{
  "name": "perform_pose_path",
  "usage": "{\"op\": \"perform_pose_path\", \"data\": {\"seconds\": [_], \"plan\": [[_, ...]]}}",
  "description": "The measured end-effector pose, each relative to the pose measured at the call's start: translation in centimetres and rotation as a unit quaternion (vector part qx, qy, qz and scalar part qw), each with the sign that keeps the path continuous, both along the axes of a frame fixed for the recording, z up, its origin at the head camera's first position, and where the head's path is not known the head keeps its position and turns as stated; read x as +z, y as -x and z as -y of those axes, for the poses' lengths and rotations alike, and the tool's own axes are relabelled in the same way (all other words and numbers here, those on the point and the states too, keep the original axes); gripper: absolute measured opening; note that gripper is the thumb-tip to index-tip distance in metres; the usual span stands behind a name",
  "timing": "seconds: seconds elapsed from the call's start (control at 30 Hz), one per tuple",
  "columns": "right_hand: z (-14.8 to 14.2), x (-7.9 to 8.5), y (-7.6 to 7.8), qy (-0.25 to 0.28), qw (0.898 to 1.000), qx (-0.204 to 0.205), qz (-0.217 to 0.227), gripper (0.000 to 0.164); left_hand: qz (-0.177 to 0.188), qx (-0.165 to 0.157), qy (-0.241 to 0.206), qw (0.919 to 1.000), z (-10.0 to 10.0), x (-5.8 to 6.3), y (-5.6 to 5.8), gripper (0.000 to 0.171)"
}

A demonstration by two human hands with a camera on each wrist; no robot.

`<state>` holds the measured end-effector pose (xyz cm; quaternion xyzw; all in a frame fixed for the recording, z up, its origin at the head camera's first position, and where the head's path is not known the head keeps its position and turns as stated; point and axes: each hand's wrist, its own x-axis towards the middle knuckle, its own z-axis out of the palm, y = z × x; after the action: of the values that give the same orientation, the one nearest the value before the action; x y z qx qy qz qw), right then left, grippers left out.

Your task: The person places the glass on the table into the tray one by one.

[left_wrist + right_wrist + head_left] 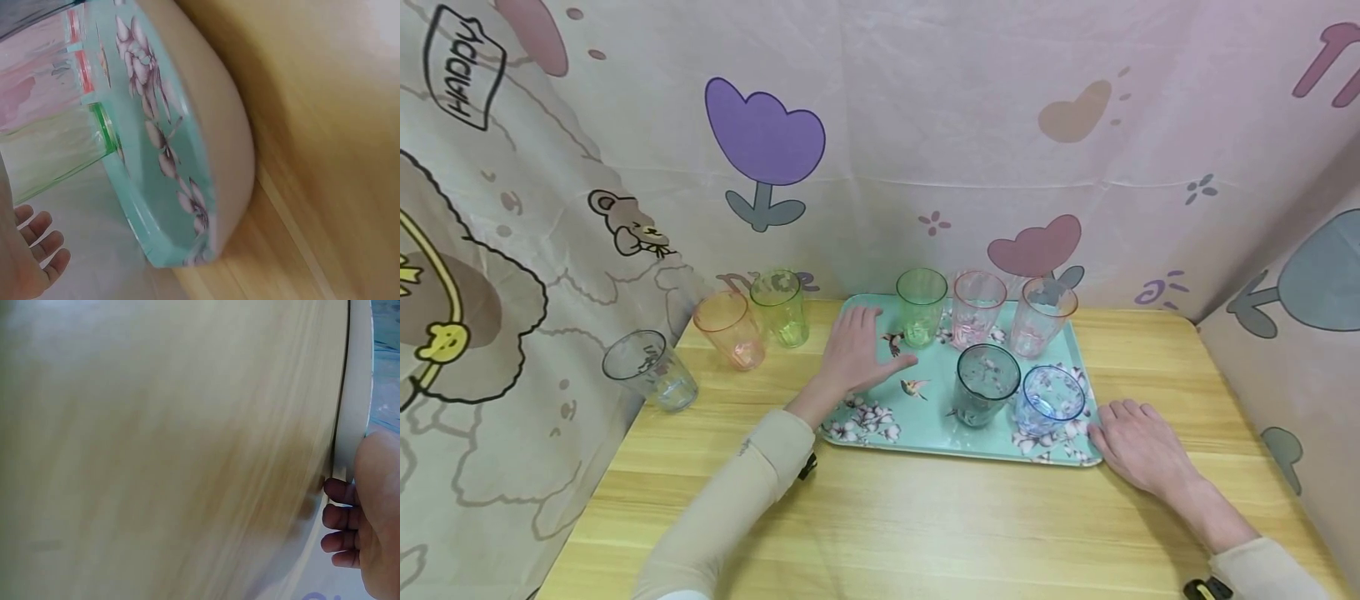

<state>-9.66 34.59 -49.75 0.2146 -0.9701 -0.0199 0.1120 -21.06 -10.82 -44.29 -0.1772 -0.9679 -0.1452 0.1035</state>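
My left hand (853, 354) is over the left side of a teal floral tray (880, 454), fingers extended and thumb spread, holding nothing. Nearest to it on the tray stands a green glass (921, 308), which also shows in the left wrist view as a green-rimmed glass (59, 147). Two pink glasses (977, 312) (1042, 321) stand to its right, and a dark grey glass (985, 387) and a blue glass (1048, 404) stand in front of them. My right hand (1138, 442) rests on the table beside the tray's right edge, fingers loosely bent and holding nothing.
Left of the tray on the wooden table (925, 525) stand a yellow-green glass (782, 312), an orange glass (730, 333) and a clear, dark-rimmed glass (655, 375) near the table's left edge. A printed curtain (880, 150) hangs behind and along both sides.
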Motion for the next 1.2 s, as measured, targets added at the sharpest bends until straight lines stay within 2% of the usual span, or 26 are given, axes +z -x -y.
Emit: {"op": "perform_pose_path", "data": {"seconds": [0.17, 0.37, 0.57, 0.73, 0.93, 1.2], "plan": [[0.0, 0.0, 0.0, 0.000, 1.000, 0.001, -0.002, 0.024, -0.011, -0.005, -0.009, 0.9999, 0.7, 0.7, -1.3, 0.106], [0.0, -0.2, 0.0, 0.000, 1.000, 0.004, -0.008, 0.025, -0.019, 0.007, -0.018, 0.9996, 1.9, 1.3, -2.5, 0.107], [-0.1, -0.3, 0.1, 0.003, 1.000, 0.010, -0.021, 0.025, -0.023, 0.018, -0.026, 0.9992, 3.9, 1.8, -3.8, 0.112], [-0.1, -0.2, 0.1, 0.001, 1.000, 0.004, -0.008, 0.025, -0.026, 0.035, -0.034, 0.9985, 5.7, 2.3, -4.8, 0.117], [0.0, -0.1, 0.0, 0.000, 1.000, -0.003, 0.005, 0.025, -0.053, 0.053, -0.057, 0.9956, 7.9, 2.9, -6.1, 0.112], [-0.1, -0.3, 0.1, 0.000, 1.000, 0.004, -0.010, 0.025, -0.097, 0.066, -0.090, 0.9890, 11.2, 3.4, -7.4, 0.122]]}}
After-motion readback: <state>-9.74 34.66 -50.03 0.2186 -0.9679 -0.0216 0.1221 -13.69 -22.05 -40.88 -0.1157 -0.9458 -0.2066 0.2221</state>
